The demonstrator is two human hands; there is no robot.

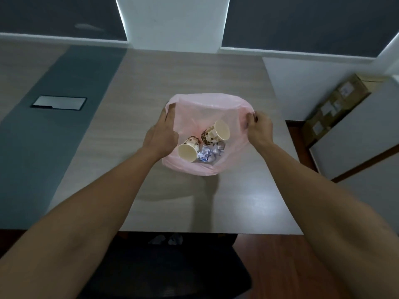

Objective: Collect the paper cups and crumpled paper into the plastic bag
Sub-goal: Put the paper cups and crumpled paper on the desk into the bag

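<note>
A pink plastic bag (200,108) stands open in the middle of the wooden table (194,72). Inside it lie two brown-patterned paper cups on their sides, one at the left (189,148) and one at the right (217,132), with crumpled white and blue paper (210,153) between and below them. My left hand (163,134) grips the bag's left rim. My right hand (260,130) pinches the right rim. Both hands hold the mouth wide.
A dark grey strip with a silver hatch plate (58,102) runs along the table's left side. Cardboard boxes (336,104) lean against the wall at the right. A black chair seat (164,266) sits below the table's near edge, with small crumpled bits (166,239) at its back.
</note>
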